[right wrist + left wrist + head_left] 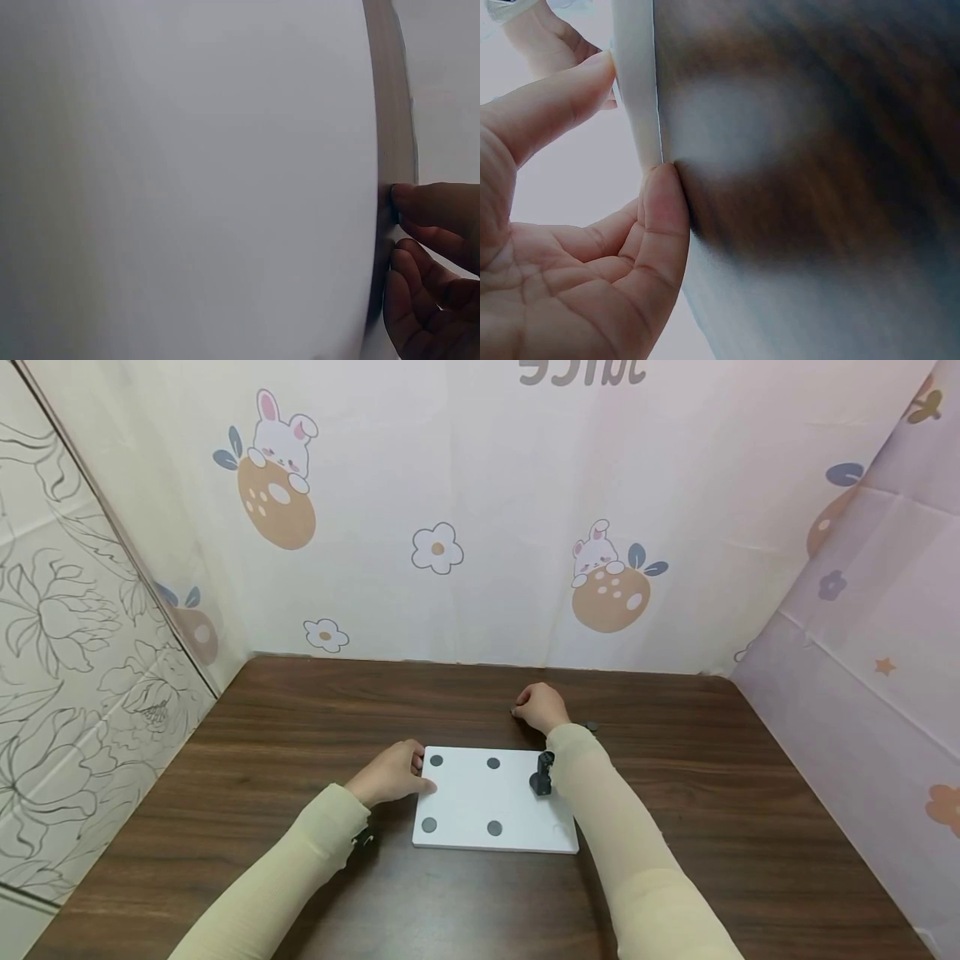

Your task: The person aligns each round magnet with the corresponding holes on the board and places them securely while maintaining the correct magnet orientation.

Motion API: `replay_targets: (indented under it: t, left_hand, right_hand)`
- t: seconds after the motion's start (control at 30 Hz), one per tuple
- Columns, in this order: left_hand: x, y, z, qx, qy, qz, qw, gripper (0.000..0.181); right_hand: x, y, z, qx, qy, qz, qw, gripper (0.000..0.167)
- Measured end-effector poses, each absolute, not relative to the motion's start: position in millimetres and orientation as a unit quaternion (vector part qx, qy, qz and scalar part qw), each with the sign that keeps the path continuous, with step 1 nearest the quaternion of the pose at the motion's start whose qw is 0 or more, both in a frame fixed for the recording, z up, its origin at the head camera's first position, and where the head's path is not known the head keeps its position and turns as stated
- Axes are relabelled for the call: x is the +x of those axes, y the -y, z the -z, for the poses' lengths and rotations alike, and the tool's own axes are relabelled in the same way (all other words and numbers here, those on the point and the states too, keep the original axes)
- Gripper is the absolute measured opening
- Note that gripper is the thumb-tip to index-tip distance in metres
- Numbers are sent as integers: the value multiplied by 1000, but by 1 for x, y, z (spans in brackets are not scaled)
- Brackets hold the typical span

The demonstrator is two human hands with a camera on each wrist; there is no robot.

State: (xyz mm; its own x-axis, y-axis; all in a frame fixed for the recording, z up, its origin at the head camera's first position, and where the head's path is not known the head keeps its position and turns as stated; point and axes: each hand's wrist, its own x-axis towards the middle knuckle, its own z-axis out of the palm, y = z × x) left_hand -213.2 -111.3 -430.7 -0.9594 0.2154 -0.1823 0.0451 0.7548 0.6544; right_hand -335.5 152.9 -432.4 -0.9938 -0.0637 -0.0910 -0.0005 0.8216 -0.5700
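A white rectangular board (461, 797) lies on the wooden table, with several dark round spots on its face. My left hand (390, 772) grips its left edge, thumb on top; in the left wrist view the thumb and fingers of that hand (592, 255) hold the pale edge (639, 90). Beyond the board's far edge, my right hand (542, 706) pinches a small dark disc (514, 712) at the table surface. The right wrist view shows the disc (394, 204) between the fingertips of that hand (435, 262). My right sleeve hides part of the board's right side.
Another dark disc (592, 726) lies on the table (675, 777) just right of my right wrist. A patterned curtain (495, 585) hangs along the table's far edge, with more patterned sheets on the left and right sides.
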Motion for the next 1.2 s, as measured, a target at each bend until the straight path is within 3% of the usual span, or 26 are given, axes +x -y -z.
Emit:
replay_targets:
  t: [1.2]
  left_hand:
    - [-214,112,431,79,-926,-348,122,57]
  right_hand:
    - [-316,-182,417,-103,-956,271,40,18]
